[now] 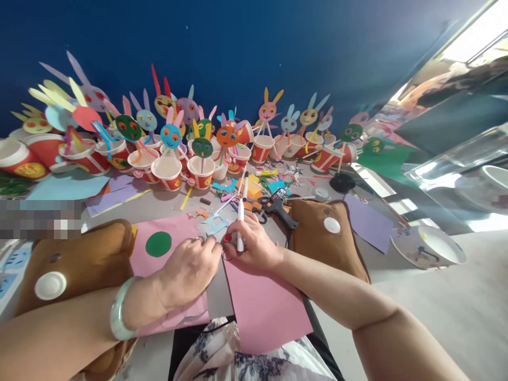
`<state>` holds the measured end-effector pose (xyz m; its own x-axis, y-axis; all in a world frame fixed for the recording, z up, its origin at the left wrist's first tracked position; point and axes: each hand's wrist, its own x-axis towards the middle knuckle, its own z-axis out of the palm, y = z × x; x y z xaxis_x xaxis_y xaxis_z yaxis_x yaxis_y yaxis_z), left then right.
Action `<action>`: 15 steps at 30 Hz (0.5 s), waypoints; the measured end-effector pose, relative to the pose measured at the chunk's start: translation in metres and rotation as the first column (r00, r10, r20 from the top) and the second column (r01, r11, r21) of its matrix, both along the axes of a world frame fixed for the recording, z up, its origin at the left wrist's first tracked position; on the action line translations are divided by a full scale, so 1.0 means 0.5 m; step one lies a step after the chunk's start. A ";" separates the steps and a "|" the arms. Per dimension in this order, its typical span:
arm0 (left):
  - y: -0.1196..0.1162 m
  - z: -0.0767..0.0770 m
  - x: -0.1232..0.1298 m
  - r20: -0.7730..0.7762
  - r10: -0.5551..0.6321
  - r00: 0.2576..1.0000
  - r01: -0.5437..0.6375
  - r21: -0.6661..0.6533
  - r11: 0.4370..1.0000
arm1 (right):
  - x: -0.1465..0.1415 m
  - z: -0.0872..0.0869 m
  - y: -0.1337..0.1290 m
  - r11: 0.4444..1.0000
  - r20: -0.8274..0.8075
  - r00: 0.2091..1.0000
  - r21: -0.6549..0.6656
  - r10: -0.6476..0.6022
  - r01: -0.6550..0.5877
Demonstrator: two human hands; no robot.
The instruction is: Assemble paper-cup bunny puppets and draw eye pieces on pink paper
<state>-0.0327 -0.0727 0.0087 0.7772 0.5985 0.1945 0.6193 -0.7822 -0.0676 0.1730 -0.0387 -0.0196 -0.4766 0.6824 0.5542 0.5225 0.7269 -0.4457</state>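
My right hand (257, 242) is closed around a white marker (240, 225), which stands nearly upright between thumb and fingers. Beside that thumb is a small red round piece (227, 238), close to a dark curved line on the pink paper sheet (270, 312). The sheet reaches from under my right hand down over my lap. My left hand (190, 270), with a ring and a pale green bangle, has its fingers curled close to the red piece. Whatever its fingertips hold is hidden. Under that hand lies another pink sheet (145, 264) with a green paper circle (158, 244).
Paper cups with rabbit-faced paper figures (171, 136) line the blue wall. Scissors (260, 210), a black glue gun (283, 209) and paper scraps (254, 185) lie ahead. Brown cushions (91, 248) flank my arms. A white tub (428, 247) stands right, near purple paper (369, 222).
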 end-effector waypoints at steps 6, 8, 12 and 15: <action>-0.013 0.002 0.008 0.090 -0.367 0.926 0.359 0.090 0.929 | 0.005 -0.012 0.005 0.999 0.022 1.000 -0.040 0.004 -0.003; -0.021 0.005 0.010 0.078 -0.480 0.874 0.482 -0.007 0.876 | 0.004 -0.013 0.006 0.998 -0.006 0.999 -0.045 -0.042 0.041; -0.032 -0.008 0.015 0.078 -0.525 0.847 0.530 -0.160 0.832 | 0.005 -0.014 0.011 0.995 -0.077 0.992 0.018 -0.101 0.103; -0.036 -0.022 0.015 0.025 -0.509 0.860 0.503 -0.198 0.841 | 0.013 -0.014 0.018 0.986 -0.144 0.980 0.081 -0.135 0.148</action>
<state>-0.0253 -0.0904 -0.0023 0.9854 0.1434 0.0914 0.1338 -0.9855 0.1039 0.1798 -0.0296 -0.0267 -0.2941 0.6816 0.6701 0.5613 0.6906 -0.4561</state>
